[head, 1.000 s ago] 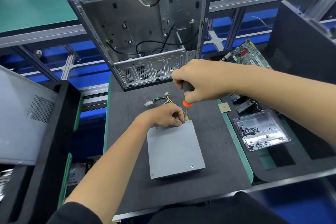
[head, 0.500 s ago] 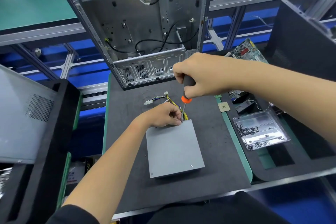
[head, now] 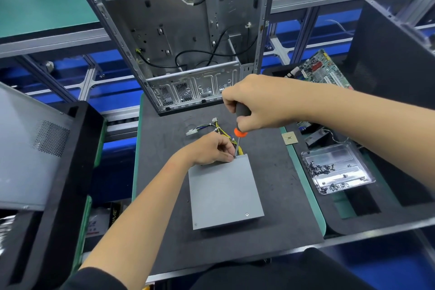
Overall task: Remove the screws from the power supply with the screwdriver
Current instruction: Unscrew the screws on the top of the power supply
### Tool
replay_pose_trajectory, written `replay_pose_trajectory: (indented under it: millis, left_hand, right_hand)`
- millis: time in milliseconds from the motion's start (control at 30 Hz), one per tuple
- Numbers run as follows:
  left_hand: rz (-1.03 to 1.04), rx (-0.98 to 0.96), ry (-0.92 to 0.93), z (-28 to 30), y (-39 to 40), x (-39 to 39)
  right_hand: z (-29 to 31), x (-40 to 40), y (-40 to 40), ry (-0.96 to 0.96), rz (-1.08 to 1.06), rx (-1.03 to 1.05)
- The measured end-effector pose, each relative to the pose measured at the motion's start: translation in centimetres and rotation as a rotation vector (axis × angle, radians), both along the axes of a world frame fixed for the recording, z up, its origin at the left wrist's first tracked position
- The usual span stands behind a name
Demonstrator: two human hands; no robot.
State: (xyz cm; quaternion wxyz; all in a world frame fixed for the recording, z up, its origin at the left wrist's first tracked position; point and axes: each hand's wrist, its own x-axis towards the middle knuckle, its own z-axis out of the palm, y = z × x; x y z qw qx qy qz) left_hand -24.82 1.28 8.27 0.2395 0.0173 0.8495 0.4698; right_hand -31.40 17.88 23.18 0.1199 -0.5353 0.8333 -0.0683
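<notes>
A grey power supply point(head: 223, 192) lies flat on the dark mat point(head: 277, 207), its yellow and black cable bundle point(head: 211, 127) trailing toward the far side. My right hand point(head: 256, 103) grips the black and orange screwdriver point(head: 240, 128), held nearly upright with its tip at the box's far corner. My left hand point(head: 209, 149) rests at that same far edge, fingertips pinching the shaft near the tip. Whatever lies under the tip is hidden by my fingers. One screw point(head: 247, 214) shows at the near right corner of the lid, and another at the near left corner.
An open computer case point(head: 183, 30) stands at the mat's far end. A clear tray point(head: 339, 169) with several loose screws sits to the right, beside a CPU chip point(head: 289, 138) and a motherboard point(head: 322, 73). A grey side panel point(head: 26, 148) leans at left.
The screwdriver handle and my right hand have shifted slightly; its tip stays at the far corner. My left hand holds the same spot.
</notes>
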Motion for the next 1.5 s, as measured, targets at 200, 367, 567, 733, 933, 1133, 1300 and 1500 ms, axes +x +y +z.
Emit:
replay_pose_trajectory:
  millis: [200, 367, 567, 733, 933, 1133, 1300, 1500]
  left_hand:
    - [0.003, 0.008, -0.004, 0.13, 0.10, 0.02]
    - [-0.004, 0.005, -0.004, 0.27, 0.07, 0.08]
    - [-0.002, -0.002, -0.012, 0.20, 0.03, 0.06]
    - [0.010, 0.005, -0.003, 0.10, 0.03, 0.09]
    - [0.007, 0.007, 0.001, 0.16, 0.10, 0.09]
    - [0.004, 0.006, -0.003, 0.05, 0.00, 0.11]
    - [-0.002, 0.002, 0.008, 0.07, -0.04, 0.08]
    - [-0.006, 0.006, 0.005, 0.12, -0.01, 0.09]
  right_hand:
    - [0.09, -0.06, 0.05, 0.005, -0.001, -0.006]
    - [0.09, -0.03, -0.11, 0.014, 0.000, 0.015]
    - [-0.09, -0.18, -0.18, 0.042, -0.019, 0.054]
    - [-0.48, -0.38, 0.04, 0.033, -0.037, 0.007]
    - [-0.66, -0.38, 0.12, 0.042, -0.049, -0.013]
    - [-0.39, -0.68, 0.24, 0.038, -0.075, -0.067]
    - [-0.31, -0.77, 0.22, 0.036, -0.079, -0.061]
    - [-0.35, -0.65, 0.25, 0.030, -0.083, -0.056]
